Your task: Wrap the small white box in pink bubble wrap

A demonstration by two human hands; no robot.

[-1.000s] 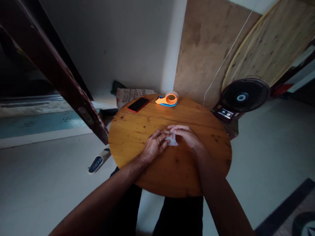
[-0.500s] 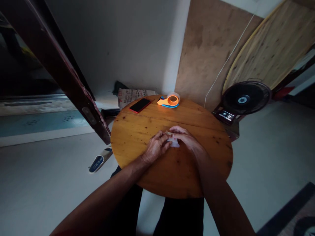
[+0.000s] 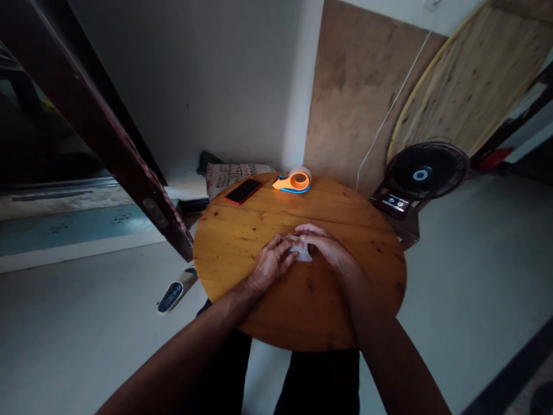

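Observation:
A small, thin whitish piece (image 3: 303, 254), like paper or plastic film, lies low over the middle of the round wooden table (image 3: 242, 242). From its left side my left hand (image 3: 271, 263) has bent fingers closed on it. My right hand (image 3: 325, 245) comes from the other side, thumb and fingers pressed on its upper part. Fingers cover much of the piece, so its full shape is hidden. Farther back on the table stands an orange and blue tape dispenser (image 3: 294, 182) with a roll of tape in it.
A phone with a red edge (image 3: 243, 191) lies at the table's back left. Behind it is a printed cardboard or sack (image 3: 235, 172) by the wall. A black round fan (image 3: 425, 176) stands on the right. A shoe (image 3: 176, 291) is on the floor at left.
The view has shifted slightly. Both hands stay together on the whitish piece, whose lower part now looks flatter and a little more exposed.

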